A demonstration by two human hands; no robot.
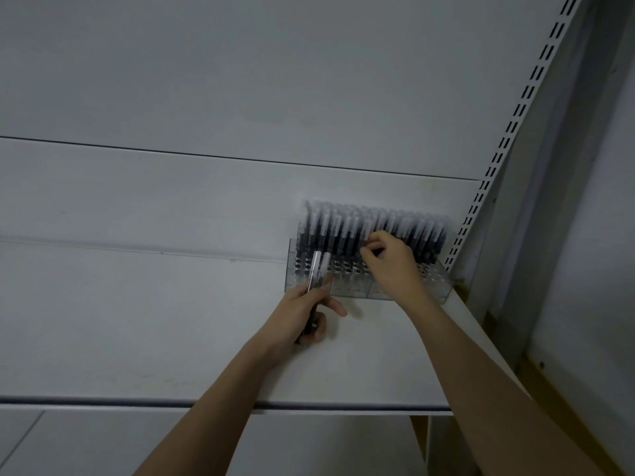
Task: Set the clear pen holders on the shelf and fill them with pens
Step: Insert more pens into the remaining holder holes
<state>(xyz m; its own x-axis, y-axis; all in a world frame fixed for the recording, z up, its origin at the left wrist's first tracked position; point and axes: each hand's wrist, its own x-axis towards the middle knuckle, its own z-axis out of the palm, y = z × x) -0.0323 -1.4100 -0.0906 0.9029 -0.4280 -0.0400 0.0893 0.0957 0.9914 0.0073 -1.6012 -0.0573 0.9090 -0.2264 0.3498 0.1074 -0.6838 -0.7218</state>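
A clear pen holder stands on the white shelf at the far right, against the back panel. Its back rows are packed with several dark pens with frosted caps; its front rows show bare holes. My left hand sits just in front of the holder's left end, shut on a small bunch of pens that point up over it. My right hand reaches into the middle of the holder, fingertips pinched on a pen among the standing ones.
A slotted upright rail runs up the right side beside the holder. The shelf's front edge crosses the lower frame, with another shelf level below. The shelf surface stretches bare to the left of the holder.
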